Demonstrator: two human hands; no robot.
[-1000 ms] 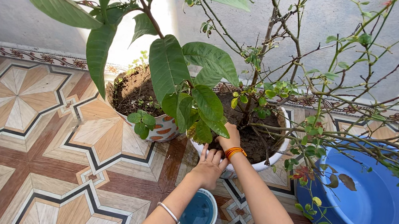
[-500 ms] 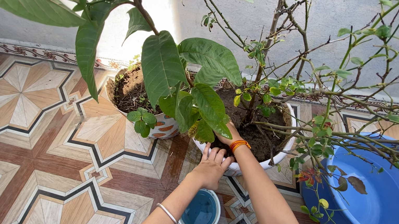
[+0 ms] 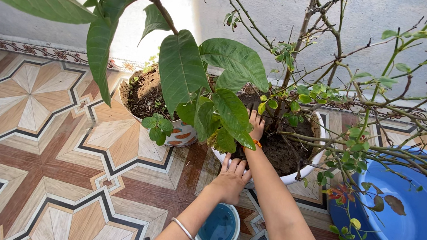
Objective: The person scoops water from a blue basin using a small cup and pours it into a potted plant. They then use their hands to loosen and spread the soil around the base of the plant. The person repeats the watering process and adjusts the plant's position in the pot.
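Observation:
My left hand (image 3: pixel 229 178) lies against the near rim of a white pot (image 3: pixel 296 177), its fingers hooked over the edge; a silver bangle circles that wrist. My right hand (image 3: pixel 257 125) reaches into the pot's dark soil (image 3: pixel 282 150) close to the thorny shrub's stem (image 3: pixel 287 91), fingers apart and flat, partly hidden by broad green leaves (image 3: pixel 231 114). Orange bangles (image 3: pixel 257 143) sit on the right wrist. A blue-and-white mug (image 3: pixel 218 228) holding water stands on the floor under my left forearm.
A second pot with orange pattern (image 3: pixel 182 134) stands to the left, touching the white one, with a large-leaved plant. A big blue basin (image 3: pixel 422 230) sits at the right under thin thorny branches. Patterned floor tiles (image 3: pixel 22 153) spread left; a grey wall runs behind.
My right hand has slid farther over the soil toward the shrub's stem, fingers now spread. The left hand stays on the pot rim. The view has shifted slightly.

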